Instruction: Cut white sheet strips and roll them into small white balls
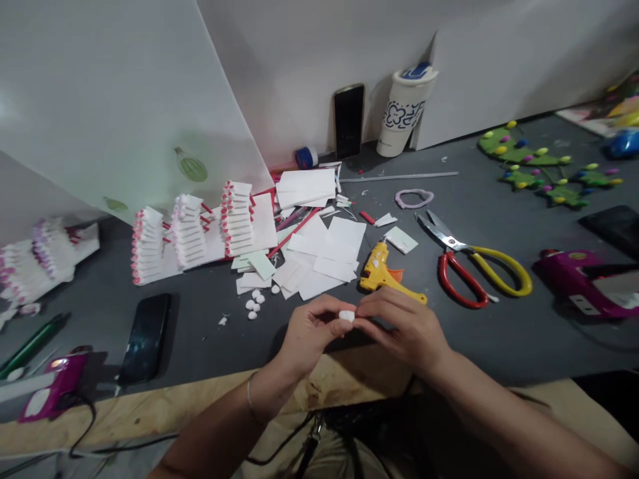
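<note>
A small white lump, like the white balls on the table, is pinched between my two hands near the table's front edge. My left hand grips it from the left with thumb and forefinger. From the right, the fingertips of my right hand press against it. Just beyond my hands lies a yellow glue gun, its handle close to my right fingers. Several white balls rest on the table left of my hands. White paper pieces are spread out behind them.
Scissors with red and yellow handles lie right of the glue gun. Rows of white, pink-tipped pieces stand at the left. A phone lies front left; another phone and a cup stand at the back. Green decorations are at the right.
</note>
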{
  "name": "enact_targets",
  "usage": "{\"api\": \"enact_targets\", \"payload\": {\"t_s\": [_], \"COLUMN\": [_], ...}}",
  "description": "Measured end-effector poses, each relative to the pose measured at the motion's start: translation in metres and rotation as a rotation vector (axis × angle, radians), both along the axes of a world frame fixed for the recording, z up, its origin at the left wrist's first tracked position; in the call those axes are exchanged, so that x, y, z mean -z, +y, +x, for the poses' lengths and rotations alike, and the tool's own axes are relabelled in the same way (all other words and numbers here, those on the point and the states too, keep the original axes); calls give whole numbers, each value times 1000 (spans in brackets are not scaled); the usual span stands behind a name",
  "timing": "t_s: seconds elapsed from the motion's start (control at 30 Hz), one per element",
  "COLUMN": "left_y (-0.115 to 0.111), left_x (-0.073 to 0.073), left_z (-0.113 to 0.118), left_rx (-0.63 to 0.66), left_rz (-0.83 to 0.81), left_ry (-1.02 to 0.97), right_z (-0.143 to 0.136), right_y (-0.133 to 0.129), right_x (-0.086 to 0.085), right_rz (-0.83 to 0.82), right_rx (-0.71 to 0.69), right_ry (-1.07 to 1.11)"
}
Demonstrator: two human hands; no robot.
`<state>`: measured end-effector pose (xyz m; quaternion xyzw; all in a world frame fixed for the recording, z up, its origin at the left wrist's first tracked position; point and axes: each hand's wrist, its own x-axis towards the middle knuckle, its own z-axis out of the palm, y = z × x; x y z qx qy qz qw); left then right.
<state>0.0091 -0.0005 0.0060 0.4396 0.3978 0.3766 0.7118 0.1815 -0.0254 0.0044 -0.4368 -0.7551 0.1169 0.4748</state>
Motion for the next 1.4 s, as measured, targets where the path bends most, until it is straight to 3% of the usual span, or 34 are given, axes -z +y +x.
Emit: {"api": "enact_targets", "payload": {"t_s": [0.23,0.43,0.57,0.87,1.13,1.4], "left_y": [3,1,0,3,1,2], "left_x": [7,13,12,14,15,14], "left_z": [-8,-10,-10,-13,-12,-10], "left_rx": [-74,-52,-3,104,51,39], "left_rz": [643,800,808,910,967,913], "left_ry": [343,445,504,576,612,609], "right_z": [-6,-7,-9,-7,-12,-12], "right_y": [-4,-4,-4,-3,-4,-3], "right_x": [-2,-2,3,7,7,11], "right_rz": [-419,-636,-598,-302,-248,-246], "right_rx": [-81,-63,-26,23,38,76], "right_ry": [267,297,272,85,56,66]}}
